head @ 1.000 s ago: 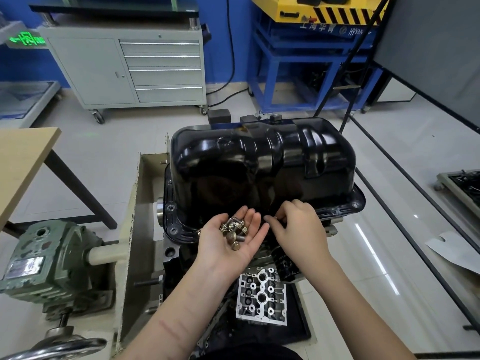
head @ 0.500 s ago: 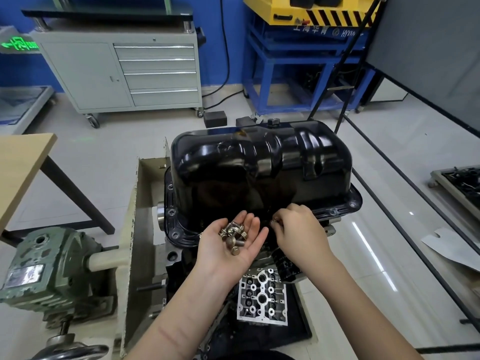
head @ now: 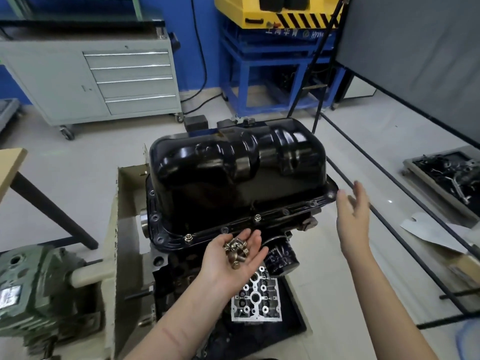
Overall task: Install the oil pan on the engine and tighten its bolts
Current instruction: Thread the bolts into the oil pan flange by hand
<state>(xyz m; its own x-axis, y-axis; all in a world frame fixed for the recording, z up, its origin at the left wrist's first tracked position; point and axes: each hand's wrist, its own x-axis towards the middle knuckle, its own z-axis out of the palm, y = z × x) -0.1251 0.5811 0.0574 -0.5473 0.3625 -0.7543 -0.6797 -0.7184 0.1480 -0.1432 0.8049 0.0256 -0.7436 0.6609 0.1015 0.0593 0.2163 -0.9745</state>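
Observation:
The glossy black oil pan (head: 233, 167) sits upside-up on the engine block (head: 181, 271), its flange facing me. Two bolts stand in the near flange, one near the left corner (head: 188, 239) and one at the middle (head: 257, 217). My left hand (head: 231, 258) is palm up just below the flange, cupping several loose bolts (head: 235, 252). My right hand (head: 353, 216) hangs in the air beside the pan's near right corner, fingers straight and spread, holding nothing and touching nothing.
The engine hangs on a beige stand (head: 114, 255) with a green gearbox (head: 31, 287) at left. An oil filter (head: 281, 257) juts out below the flange. A wooden table (head: 10, 165) stands left, a parts tray (head: 452, 178) right, black rails (head: 389, 203) on the floor.
My right hand has left the middle of the near flange, where a bolt now stands, and swung out to the right, opening. My left hand stays cupped with the bolts.

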